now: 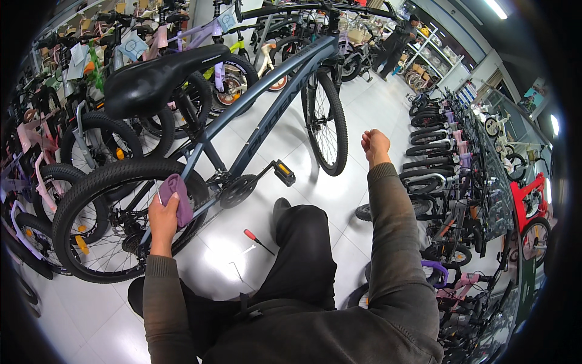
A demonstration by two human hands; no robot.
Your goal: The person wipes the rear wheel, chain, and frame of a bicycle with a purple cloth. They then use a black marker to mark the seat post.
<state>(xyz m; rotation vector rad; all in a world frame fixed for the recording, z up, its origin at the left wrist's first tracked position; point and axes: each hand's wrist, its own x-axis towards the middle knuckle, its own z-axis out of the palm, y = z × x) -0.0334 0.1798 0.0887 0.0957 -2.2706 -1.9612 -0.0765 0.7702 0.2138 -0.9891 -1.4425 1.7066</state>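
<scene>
A blue-grey mountain bike [242,109] stands in front of me, its black saddle [142,76] at the upper left. My left hand [162,221] is closed around a crumpled purple cloth [185,209]. It holds the cloth against the rear part of the frame, beside the rear wheel [91,179]. The chainring [238,192] and a black pedal with yellow reflectors [284,174] are to the right of that hand. My right hand [376,147] is raised in the air, right of the front wheel [325,124], with its fingers curled in and nothing visible in them.
On the pale tiled floor lie a red-handled screwdriver [257,239], a small wrench [245,249] and a hex key [236,270], near my legs. Parked bikes crowd the left side, and a dense row of bikes [433,164] lines the right. A person [397,47] stands at the back.
</scene>
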